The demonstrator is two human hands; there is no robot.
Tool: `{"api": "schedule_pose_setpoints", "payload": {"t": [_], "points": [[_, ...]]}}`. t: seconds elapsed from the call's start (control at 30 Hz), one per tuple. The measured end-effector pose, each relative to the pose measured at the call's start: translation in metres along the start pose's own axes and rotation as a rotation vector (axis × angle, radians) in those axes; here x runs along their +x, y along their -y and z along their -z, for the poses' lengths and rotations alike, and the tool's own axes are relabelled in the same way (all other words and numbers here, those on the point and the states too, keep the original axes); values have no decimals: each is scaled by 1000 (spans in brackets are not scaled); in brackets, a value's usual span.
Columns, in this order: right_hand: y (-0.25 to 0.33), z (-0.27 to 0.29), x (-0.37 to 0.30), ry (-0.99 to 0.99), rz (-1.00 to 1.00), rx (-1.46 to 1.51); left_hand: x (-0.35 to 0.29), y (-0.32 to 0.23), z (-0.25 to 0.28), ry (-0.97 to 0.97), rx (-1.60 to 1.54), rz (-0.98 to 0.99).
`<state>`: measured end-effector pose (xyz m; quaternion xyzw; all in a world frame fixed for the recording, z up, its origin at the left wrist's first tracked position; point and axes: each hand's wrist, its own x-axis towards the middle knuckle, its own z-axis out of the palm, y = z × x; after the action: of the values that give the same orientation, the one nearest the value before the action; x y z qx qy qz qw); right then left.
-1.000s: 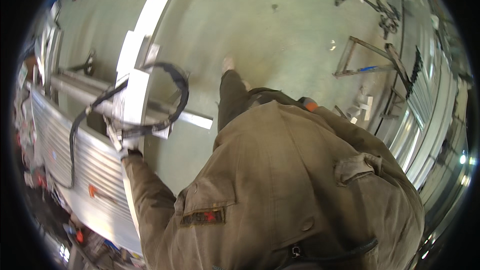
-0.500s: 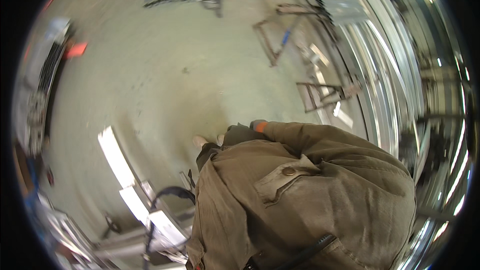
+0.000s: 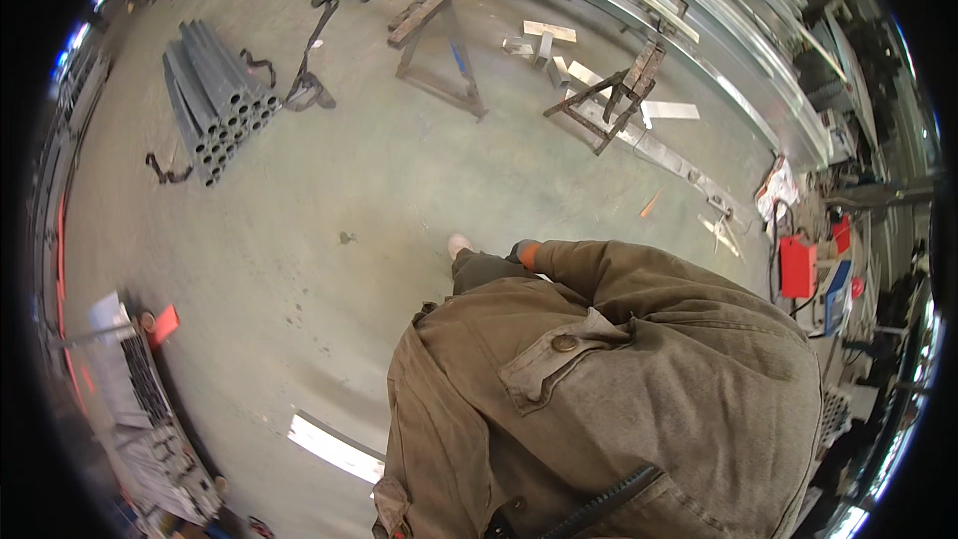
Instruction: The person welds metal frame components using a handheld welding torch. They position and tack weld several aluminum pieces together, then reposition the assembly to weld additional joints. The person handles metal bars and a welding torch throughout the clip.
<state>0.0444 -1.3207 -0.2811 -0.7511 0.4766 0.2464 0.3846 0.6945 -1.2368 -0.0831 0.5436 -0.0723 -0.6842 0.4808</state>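
My right hand [image 3: 523, 253], in a grey glove with an orange cuff, hangs by my dark trouser leg at the end of a brown sleeve [image 3: 609, 265]. Its fingers are mostly hidden, so what it holds, if anything, does not show. My left hand is out of view; the brown jacket [image 3: 639, 379] fills the lower middle. One light shoe tip [image 3: 458, 245] shows on the greenish floor in front of me.
A stack of grey tubes [image 3: 215, 105] and dark straps [image 3: 311, 90] lie ahead left. Trestles [image 3: 614, 100] stand ahead right beside long metal profiles [image 3: 689, 40]. A red machine [image 3: 796, 268] is at right. A loaded rack [image 3: 150, 409] stands lower left.
My view has turned to the right: the tube stack and left rack have shifted left and down in the picture. The red machine has come into sight. My right hand stays by my leg.
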Motion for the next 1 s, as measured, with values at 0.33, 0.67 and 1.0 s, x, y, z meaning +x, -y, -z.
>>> {"api": "schedule_pose_setpoints", "payload": {"t": [0.33,0.67,1.0], "points": [[-29,88,12,-226,-366,479,94,-30,-126,189,216,89],[63,238,-110,-386,105,990,151,-43,-267,412,571,384],[82,224,-135,-673,-50,1412,173,-77,-496,1267,1397,84]]}}
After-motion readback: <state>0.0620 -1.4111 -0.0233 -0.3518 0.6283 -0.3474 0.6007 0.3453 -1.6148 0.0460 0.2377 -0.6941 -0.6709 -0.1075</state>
